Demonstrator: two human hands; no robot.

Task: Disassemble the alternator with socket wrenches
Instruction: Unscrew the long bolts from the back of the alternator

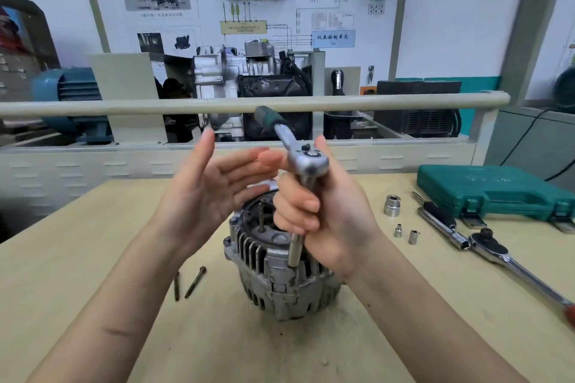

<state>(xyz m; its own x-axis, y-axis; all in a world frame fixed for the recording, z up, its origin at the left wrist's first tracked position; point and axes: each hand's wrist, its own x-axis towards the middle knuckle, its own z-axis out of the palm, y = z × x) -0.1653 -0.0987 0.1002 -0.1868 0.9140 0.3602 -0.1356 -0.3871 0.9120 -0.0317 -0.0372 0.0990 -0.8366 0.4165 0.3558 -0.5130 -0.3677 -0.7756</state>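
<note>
A worn silver alternator (273,277) stands upright on the wooden table (93,258). A ratchet socket wrench (306,162) with a green handle stands on a long extension bar (295,250) that reaches down to the alternator's front rim. My right hand (323,211) grips that bar just below the ratchet head. Beside the wrench, over the alternator's top, my left hand (211,183) is held flat with straight fingers and holds nothing. Two long bolts (189,283) lie on the table left of the alternator.
To the right lie three loose sockets (392,205), a second long ratchet wrench (497,255) and a shut green tool case (491,193). A rail (124,107) and training equipment stand behind the table.
</note>
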